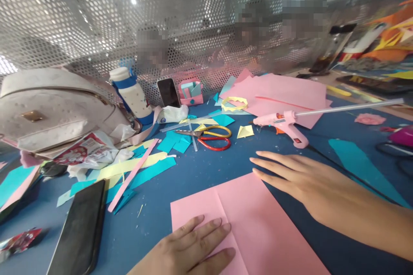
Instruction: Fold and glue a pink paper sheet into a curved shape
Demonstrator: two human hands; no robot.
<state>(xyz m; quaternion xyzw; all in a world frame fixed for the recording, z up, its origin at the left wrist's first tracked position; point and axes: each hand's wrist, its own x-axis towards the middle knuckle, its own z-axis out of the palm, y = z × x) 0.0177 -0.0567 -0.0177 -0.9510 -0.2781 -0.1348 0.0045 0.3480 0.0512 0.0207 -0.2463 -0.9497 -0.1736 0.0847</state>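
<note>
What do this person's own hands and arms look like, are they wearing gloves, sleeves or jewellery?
Both are bare. The left hand and right hand show no gloves, rings or bracelets; the nails look short and unpainted. The right forearm is uncovered to the picture's edge, with no sleeve or watch.

Creased pink paper sheet [254, 223] flat on blue table [200, 176]

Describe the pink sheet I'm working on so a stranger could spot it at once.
On the blue table, look at the near edge. A single pink sheet lies flat there, left hand on it, right hand at its far corner. Unlike the pink pile back by the glue gun, it shows a straight crease.
</note>
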